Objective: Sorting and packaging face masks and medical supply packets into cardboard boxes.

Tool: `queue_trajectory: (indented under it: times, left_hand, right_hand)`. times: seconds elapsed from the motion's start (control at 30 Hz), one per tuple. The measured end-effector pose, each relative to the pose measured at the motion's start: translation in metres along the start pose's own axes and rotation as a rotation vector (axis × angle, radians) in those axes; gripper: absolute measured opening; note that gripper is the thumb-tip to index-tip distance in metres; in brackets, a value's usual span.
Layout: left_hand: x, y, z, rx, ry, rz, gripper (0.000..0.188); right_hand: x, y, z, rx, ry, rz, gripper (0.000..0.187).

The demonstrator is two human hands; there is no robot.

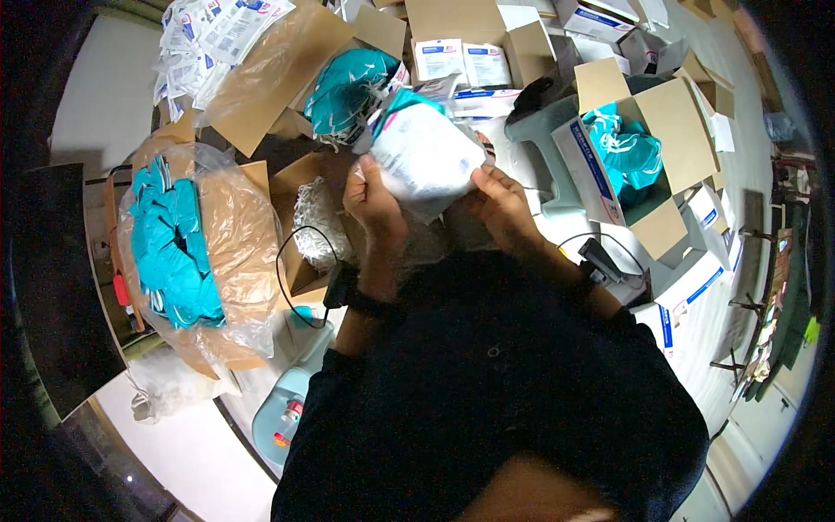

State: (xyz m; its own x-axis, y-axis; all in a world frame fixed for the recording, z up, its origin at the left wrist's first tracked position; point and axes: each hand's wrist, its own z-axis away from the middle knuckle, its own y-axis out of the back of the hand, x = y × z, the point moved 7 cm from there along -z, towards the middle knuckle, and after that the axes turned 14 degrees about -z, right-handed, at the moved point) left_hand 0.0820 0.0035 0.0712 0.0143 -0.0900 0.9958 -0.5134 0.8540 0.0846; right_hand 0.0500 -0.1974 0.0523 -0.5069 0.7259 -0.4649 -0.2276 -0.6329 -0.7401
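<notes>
Between my two hands is a clear plastic packet (426, 161) with a white printed sheet facing up and teal material showing at its far edge. My left hand (376, 202) grips its near left corner, thumb on top. On the near right side, my right hand (503, 207) pinches the edge. Just beyond the packet lies a teal fabric bundle (352, 91) with white ties. The packet partly covers what is behind it.
At left, a plastic-lined carton (248, 235) holds folded teal fabric (174, 252). White cords (315, 224) fill a smaller box beside my left arm. An open carton (587, 170) with a teal bundle (622, 157) stands at right. Flat white packets (213, 43) are heaped far left.
</notes>
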Motion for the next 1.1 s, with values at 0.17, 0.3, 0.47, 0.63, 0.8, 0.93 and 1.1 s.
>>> queue_trajectory:
  times: [0.17, 0.3, 0.47, 0.63, 0.8, 0.93, 1.1]
  left_hand:
    - [0.014, -0.042, 0.010, -0.013, -0.099, 0.058, 0.019]
    - [0.030, -0.115, 0.028, -0.233, 0.033, 0.241, 0.020]
    - [0.060, -0.208, 0.064, -0.767, -0.053, -0.061, 0.030]
    - [0.014, -0.224, 0.079, -1.001, -0.057, 0.051, 0.044]
    - [-0.039, -0.192, 0.088, -1.098, 0.093, -0.182, 0.030]
    - [-0.046, -0.153, 0.084, -1.054, 0.258, -0.157, 0.021]
    - [-0.050, -0.135, 0.083, -1.053, 0.299, -0.198, 0.019]
  right_hand:
    - [-0.031, 0.007, 0.016, 0.002, 0.252, -0.192, 0.040]
    - [-0.062, 0.036, 0.034, 0.160, 0.452, -0.167, 0.036]
    - [-0.129, 0.123, 0.069, 0.466, 0.735, -0.103, 0.016]
    - [-0.233, 0.186, 0.138, 0.708, 1.079, 0.529, 0.015]
    - [-0.300, 0.227, 0.158, 0.742, 1.041, 1.207, 0.018]
    - [-0.311, 0.163, 0.164, 0.983, 0.886, 1.305, 0.016]
    - [-0.337, 0.165, 0.179, 0.957, 1.028, 1.301, 0.030]
